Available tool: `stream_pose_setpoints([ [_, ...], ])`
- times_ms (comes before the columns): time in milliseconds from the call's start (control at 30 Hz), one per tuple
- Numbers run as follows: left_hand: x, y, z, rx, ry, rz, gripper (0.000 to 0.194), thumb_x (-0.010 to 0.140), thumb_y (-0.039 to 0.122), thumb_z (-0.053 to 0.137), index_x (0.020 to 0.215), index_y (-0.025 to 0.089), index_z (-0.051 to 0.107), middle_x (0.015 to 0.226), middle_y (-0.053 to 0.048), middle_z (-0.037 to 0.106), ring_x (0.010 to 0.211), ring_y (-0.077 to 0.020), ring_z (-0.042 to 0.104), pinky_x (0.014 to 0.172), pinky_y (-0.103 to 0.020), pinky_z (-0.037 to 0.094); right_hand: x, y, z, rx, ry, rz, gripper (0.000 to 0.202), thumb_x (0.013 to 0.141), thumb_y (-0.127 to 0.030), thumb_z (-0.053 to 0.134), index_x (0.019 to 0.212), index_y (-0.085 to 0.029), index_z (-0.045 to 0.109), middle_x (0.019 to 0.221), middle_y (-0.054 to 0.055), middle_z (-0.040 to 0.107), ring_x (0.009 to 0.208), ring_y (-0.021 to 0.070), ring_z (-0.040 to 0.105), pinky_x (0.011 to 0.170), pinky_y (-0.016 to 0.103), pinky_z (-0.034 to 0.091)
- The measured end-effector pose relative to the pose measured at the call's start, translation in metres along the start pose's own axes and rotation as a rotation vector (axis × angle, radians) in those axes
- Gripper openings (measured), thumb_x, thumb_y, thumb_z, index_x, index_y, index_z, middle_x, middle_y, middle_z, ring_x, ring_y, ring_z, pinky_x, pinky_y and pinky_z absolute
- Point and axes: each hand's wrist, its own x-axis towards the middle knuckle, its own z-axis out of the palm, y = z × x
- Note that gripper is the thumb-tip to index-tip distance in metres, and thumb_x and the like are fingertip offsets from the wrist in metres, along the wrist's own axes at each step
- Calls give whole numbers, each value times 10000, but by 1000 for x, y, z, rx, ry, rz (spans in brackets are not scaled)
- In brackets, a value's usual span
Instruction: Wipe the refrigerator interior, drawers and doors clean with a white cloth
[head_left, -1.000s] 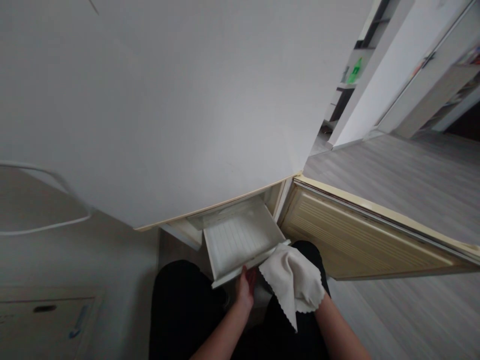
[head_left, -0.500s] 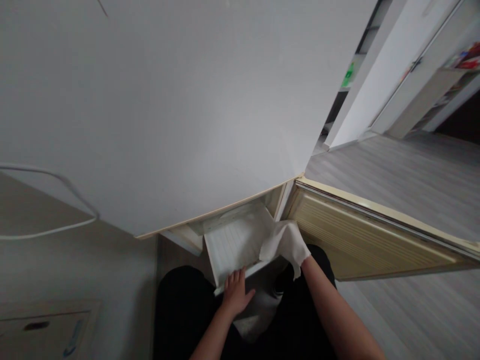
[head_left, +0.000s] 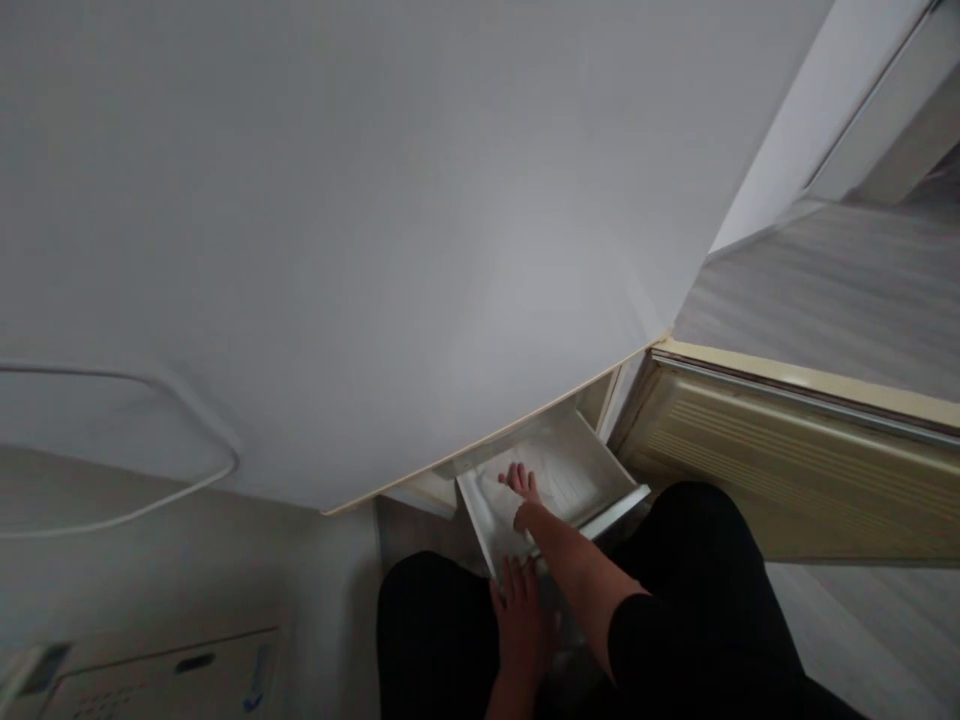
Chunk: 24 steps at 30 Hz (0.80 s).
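Head view — drawer point(head_left: 577, 470) points toward the person, right hand point(head_left: 520, 483) inside.

The right hand point(head_left: 520, 482) reaches forward and down, bare forearm stretched out from a dark sleeve, fingers spread and palm down. The left hand point(head_left: 519, 620) sits lower and nearer the body, palm down, fingers pointing forward, just beside the right forearm. Both knees in dark trousers flank them.
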Motion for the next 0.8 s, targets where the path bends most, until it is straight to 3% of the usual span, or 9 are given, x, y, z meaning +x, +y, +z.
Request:
stream_pose_setpoints([
  [100, 8, 1, -4, -21, -93, 42, 747, 911, 503, 434, 1557, 163, 277, 1642, -166, 232, 1530, -378, 127, 1209, -633, 113, 15, -30, 40, -56, -105, -103, 889, 729, -217, 777, 1525, -103, 396, 1632, 237, 173, 1511, 460, 79, 1207, 662, 109],
  [167, 12, 0, -8, -38, -154, 34, 745, 920, 541, 395, 1548, 152, 301, 1637, -170, 241, 1528, -381, 130, 1207, -632, 118, 24, -36, 57, -101, -135, -210, 843, 776, -214, 694, 1541, -95, 362, 1648, 194, 125, 1526, 415, 44, 1223, 631, 81],
  [233, 15, 0, -10, -63, -179, 12, 795, 900, 573, 420, 1547, 129, 296, 1635, -187, 231, 1528, -392, 118, 1205, -633, 117, 32, -28, 61, -113, -127, -274, 745, 853, -236, 599, 1549, -130, 354, 1657, 146, 121, 1539, 364, 48, 1226, 619, 69],
  [333, 18, 2, -11, -95, -183, -18, 844, 863, 581, 480, 1548, 124, 294, 1640, -192, 208, 1532, -394, 91, 1202, -636, 102, 43, 8, 42, -92, -104, -280, 726, 915, -457, 559, 1568, -256, 315, 1668, 101, 69, 1544, 348, 23, 1201, 651, 31],
  [433, 18, 5, -11, -102, -187, -42, 855, 844, 569, 511, 1543, 118, 308, 1644, -193, 186, 1533, -390, 86, 1208, -626, 75, 52, 56, 4, -97, -84, -100, 846, 872, -659, 548, 1583, -306, 257, 1672, 101, 60, 1544, 358, 7, 1198, 634, 1],
  [533, 17, 5, -8, -81, -159, -36, 834, 845, 511, 528, 1549, 129, 295, 1643, -178, 218, 1537, -359, 110, 1221, -594, 63, 54, 102, -32, -123, -51, 157, 875, 869, -644, 561, 1591, -259, 252, 1670, 130, 91, 1542, 375, 24, 1204, 610, 50],
  [600, 15, 2, -5, -44, -127, -26, 794, 850, 459, 527, 1551, 163, 302, 1646, -146, 236, 1540, -339, 111, 1227, -575, 77, 51, 122, -46, -126, -32, 226, 902, 867, -609, 578, 1598, -213, 228, 1670, 153, 67, 1540, 369, 68, 1215, 551, 117],
  [700, 10, -8, -4, 17, -40, -14, 762, 837, 422, 551, 1544, 242, 331, 1671, -99, 170, 1543, -361, 41, 1217, -586, 112, 41, 125, -44, -125, -54, 239, 1019, 821, -622, 627, 1608, -182, 154, 1664, 178, -17, 1535, 393, 55, 1217, 531, 118],
  [800, 2, -21, -7, 82, 56, -84, 766, 829, 443, 567, 1530, 212, 365, 1667, -137, 160, 1532, -408, 69, 1208, -590, 144, 29, 98, -18, -132, -66, 277, 1101, 802, -694, 598, 1608, -156, 74, 1638, 205, -118, 1504, 469, -104, 1158, 685, 2],
])
